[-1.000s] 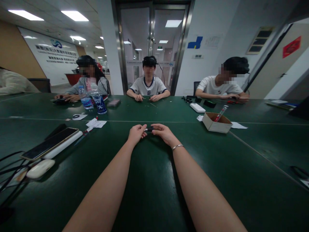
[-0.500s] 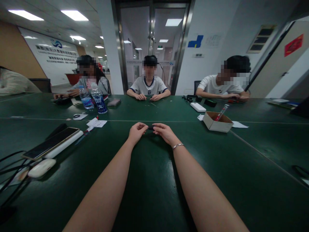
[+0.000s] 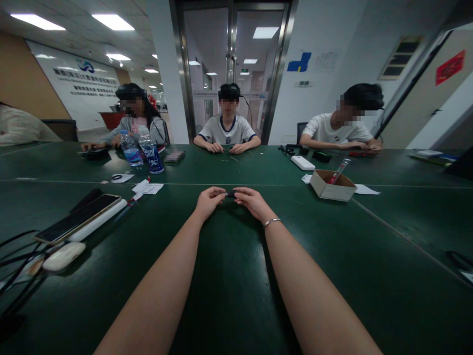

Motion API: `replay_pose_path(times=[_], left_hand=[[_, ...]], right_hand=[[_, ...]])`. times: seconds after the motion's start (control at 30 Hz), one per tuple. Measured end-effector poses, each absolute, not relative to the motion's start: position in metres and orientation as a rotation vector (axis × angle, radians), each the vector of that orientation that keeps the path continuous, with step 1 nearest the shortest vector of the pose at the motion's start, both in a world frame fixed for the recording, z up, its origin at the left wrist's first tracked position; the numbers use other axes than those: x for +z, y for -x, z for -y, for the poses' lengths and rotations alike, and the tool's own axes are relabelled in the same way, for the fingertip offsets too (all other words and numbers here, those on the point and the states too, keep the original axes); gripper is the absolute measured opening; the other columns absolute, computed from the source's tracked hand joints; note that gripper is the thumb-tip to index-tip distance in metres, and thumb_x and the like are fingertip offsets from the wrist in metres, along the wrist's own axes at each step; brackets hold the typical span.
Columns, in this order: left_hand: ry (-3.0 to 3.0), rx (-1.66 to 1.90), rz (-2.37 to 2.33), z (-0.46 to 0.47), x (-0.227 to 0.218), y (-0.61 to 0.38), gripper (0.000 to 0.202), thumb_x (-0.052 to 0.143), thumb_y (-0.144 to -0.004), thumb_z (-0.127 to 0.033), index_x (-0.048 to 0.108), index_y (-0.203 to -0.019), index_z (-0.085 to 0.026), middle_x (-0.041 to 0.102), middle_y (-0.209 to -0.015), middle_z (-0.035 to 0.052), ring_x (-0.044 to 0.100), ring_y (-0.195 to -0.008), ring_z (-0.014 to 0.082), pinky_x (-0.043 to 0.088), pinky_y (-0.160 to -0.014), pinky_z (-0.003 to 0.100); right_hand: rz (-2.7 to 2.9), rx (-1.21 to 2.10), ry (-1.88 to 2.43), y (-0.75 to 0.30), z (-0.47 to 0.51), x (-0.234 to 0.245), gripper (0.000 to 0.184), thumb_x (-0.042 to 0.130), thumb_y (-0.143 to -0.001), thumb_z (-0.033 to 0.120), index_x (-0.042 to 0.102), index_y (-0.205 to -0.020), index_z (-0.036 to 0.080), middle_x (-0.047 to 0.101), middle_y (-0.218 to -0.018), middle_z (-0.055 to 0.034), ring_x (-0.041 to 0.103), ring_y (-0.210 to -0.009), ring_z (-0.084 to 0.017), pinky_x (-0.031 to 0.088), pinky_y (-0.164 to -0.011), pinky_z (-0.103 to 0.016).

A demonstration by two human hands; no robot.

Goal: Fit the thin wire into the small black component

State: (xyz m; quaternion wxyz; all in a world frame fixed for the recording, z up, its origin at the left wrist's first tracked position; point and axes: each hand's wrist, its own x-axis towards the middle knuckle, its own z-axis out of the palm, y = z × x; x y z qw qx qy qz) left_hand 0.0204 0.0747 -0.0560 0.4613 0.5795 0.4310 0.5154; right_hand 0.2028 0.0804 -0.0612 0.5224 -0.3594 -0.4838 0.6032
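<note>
A small black object [image 3: 231,195] with a pale, metal-looking left end is held just above the green table, between my two hands. Its exact kind is too small to make out. My left hand [image 3: 210,203] pinches the pale end between thumb and fingertips. From the other side, my right hand [image 3: 252,202] grips the black part with thumb and fingers closed, and a silver bracelet [image 3: 272,223] circles that wrist. Parts of the object are hidden by the fingertips.
A phone [image 3: 79,217] rests on a white block at left, beside a white rounded device [image 3: 64,257] and black cables. An open cardboard box [image 3: 332,191] stands at right. Two bottles [image 3: 151,155] and paper scraps [image 3: 148,188] lie farther off. Across the table sit several people.
My left hand has shifted very slightly left, and the pale end of the small object now shows between the fingertips. My right hand stays almost still.
</note>
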Motion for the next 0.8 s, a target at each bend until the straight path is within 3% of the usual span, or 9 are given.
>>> replay_pose_path(times=[0.33, 0.8], left_hand=[[-1.344, 1.214, -1.119, -0.0783, -0.0581, -0.0206, 0.044, 0.076, -0.065, -0.05, 0.061, -0.077, -0.011, 0.067, -0.07, 0.0084, 0.061, -0.061, 0.0142, 0.048, -0.057, 0.025], [-1.568, 1.121, -1.262, -0.0814, -0.0624, -0.0153, 0.045, 0.058, -0.076, -0.059, 0.059, -0.068, -0.014, 0.06, -0.056, 0.0032, 0.051, -0.049, 0.0114, 0.037, -0.049, 0.023]], right_hand=[[1.189, 1.469, 0.804, -0.2053, -0.0812, -0.0648, 0.032, 0.082, -0.061, 0.016, 0.071, -0.091, 0.016, 0.067, -0.083, -0.0037, 0.062, -0.069, -0.012, 0.05, -0.062, -0.02], [1.26, 1.492, 0.778, -0.206, -0.0808, -0.0647, 0.037, 0.082, -0.059, 0.016, 0.07, -0.094, 0.017, 0.067, -0.088, -0.0039, 0.061, -0.073, -0.012, 0.048, -0.063, -0.021]])
